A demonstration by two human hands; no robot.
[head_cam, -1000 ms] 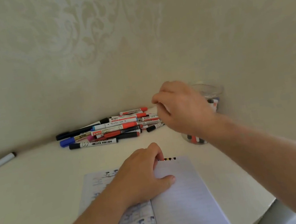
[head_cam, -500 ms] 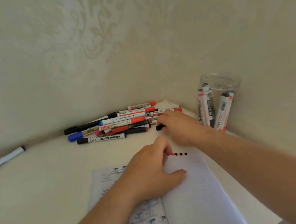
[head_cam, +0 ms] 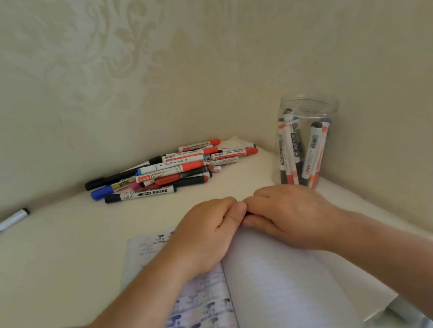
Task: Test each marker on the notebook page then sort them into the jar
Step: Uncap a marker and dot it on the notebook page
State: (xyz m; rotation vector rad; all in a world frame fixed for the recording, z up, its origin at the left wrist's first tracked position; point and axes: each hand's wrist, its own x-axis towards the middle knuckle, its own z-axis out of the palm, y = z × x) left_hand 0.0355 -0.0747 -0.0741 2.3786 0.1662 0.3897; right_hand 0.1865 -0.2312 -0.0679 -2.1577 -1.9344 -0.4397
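Since half a second ago, we are drawing our right hand (head_cam: 288, 217) back from the marker pile (head_cam: 171, 170) to meet our left hand (head_cam: 208, 232) over the notebook (head_cam: 279, 289); both are curling round a small dark marker (head_cam: 248, 213), mostly hidden. At two o'clock, the clear jar (head_cam: 311, 110) is holding several upright red, black and blue markers. At eleven o'clock, the pile is lying against the wall.
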